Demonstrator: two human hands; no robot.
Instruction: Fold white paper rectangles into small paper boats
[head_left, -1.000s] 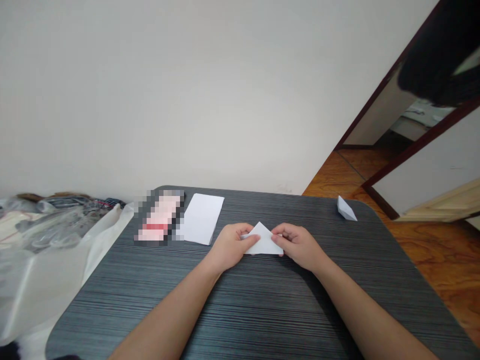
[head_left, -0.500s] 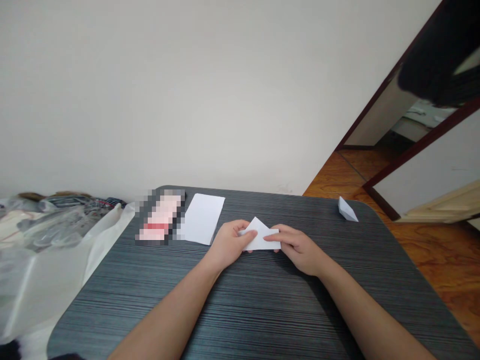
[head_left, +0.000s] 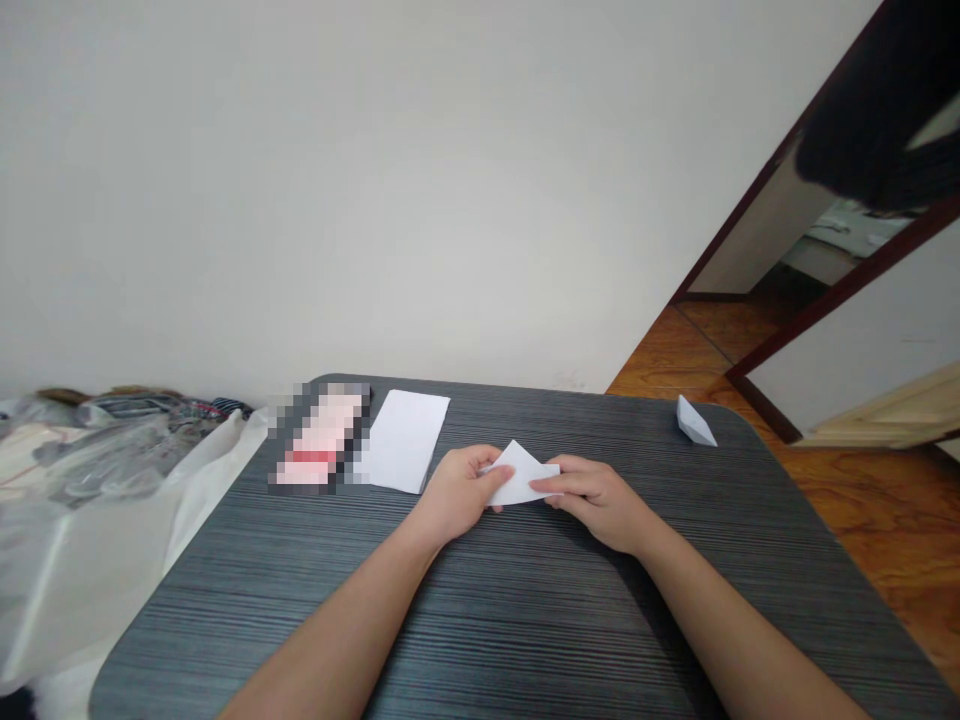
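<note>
A small piece of folded white paper [head_left: 521,480], with a pointed peak at its top and a flat strip along its bottom, is held between both hands above the dark table. My left hand [head_left: 461,490] pinches its left end, thumb on the near face and fingers mostly behind. On the right end, my right hand [head_left: 596,500] grips with the index finger laid across the front; its thumb is hidden or hard to make out. Past my left hand lies a stack of white paper sheets [head_left: 405,440]. A folded paper boat [head_left: 696,422] sits by the far right corner.
The dark wood-grain table [head_left: 525,620] meets a pale wall [head_left: 450,200] at its far edge. A pixelated pink and black item [head_left: 322,440] lies left of the sheets. Plastic-wrapped goods [head_left: 127,440] are piled beyond the left edge; wooden floor [head_left: 862,500] shows on the right.
The paper's lower right edge now bends upward under my right fingers, where it was straight before. Both hands keep their hold with only slight shifts.
</note>
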